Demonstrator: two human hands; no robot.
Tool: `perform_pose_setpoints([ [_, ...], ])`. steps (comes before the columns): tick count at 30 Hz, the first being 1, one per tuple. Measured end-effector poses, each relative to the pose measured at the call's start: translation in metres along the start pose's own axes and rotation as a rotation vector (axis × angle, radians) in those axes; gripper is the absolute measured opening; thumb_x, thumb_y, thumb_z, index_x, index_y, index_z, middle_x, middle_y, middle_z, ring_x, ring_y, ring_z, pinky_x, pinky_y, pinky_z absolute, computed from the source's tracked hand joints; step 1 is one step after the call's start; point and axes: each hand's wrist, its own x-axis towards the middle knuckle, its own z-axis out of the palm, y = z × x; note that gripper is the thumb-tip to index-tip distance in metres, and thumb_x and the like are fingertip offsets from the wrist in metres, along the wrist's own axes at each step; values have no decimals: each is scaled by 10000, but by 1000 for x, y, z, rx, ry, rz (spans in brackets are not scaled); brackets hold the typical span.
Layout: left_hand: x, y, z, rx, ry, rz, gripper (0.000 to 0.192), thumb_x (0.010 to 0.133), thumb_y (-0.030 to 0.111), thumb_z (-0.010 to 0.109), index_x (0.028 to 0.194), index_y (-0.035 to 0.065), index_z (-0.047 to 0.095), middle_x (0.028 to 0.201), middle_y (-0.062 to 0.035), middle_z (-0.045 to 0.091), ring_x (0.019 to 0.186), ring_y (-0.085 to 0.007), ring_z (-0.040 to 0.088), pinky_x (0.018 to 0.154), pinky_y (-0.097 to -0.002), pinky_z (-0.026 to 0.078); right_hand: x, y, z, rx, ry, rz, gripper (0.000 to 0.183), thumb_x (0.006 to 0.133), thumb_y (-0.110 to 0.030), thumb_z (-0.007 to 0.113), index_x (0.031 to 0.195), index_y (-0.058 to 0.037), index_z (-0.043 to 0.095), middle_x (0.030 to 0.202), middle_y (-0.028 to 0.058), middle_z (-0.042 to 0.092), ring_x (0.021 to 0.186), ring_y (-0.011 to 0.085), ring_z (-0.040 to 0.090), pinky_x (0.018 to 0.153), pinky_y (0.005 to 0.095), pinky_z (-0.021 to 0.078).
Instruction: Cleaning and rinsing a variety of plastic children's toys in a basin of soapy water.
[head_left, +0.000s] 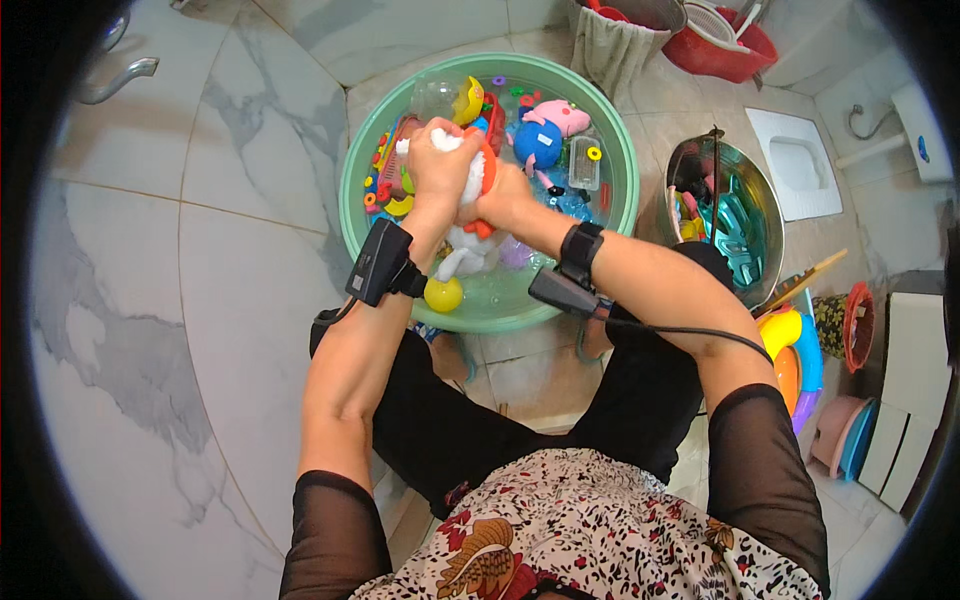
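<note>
Both my hands grip a white and orange plush toy above a round green plastic basin of water. My left hand is closed around its upper part; my right hand squeezes it just below and to the right. White plush with an orange piece hangs beneath my hands, partly hidden by them. A yellow ball lies near the basin's front rim. To the right float a pink and blue plush pig and a small clear plastic box. Several small coloured toy pieces are spread around the left side.
Right of the basin stands a metal bucket holding teal plastic items. A squat toilet is beyond it. At the back are a cloth-draped bucket and a red basin. A metal faucet juts from the left wall.
</note>
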Motion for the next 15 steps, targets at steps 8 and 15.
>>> perform_pose_setpoints([
  [8, 30, 53, -96, -573, -890, -58, 1026, 615, 120, 805, 1436, 138, 191, 1360, -174, 376, 1198, -243, 421, 942, -323, 404, -12, -48, -43, 400, -302, 156, 373, 532, 81, 709, 888, 32, 608, 784, 102, 641, 631, 182, 623, 548, 268, 507],
  [15, 39, 41, -101, -449, -895, -40, 1255, 446, 215, 895, 1458, 164, 154, 1466, -190, 218, 1351, -252, 242, 1066, -371, 293, -5, -41, -52, 435, -498, 167, 353, 534, 44, 718, 872, 17, 622, 810, 91, 637, 690, 174, 619, 623, 271, 507],
])
